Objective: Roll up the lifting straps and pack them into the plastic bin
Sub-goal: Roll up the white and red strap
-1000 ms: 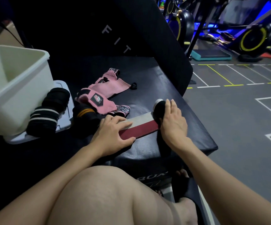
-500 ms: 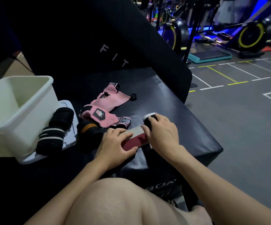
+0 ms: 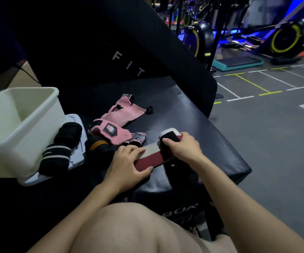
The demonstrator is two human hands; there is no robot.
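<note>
White bin [image 3: 29,125] running off the left edge, inside partly unseen. Right hand [image 3: 183,147] covering part of the strap roll [image 3: 169,136]; left hand [image 3: 127,165] hiding the flat strap's near end. Black wraps [image 3: 60,148] blending into the dark surface [image 3: 193,121], edges unclear.

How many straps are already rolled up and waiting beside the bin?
3: two black rolls with white stripes lie on the white lid against the bin, and one black roll with an orange stripe sits beside them. Others may be hidden.
</note>
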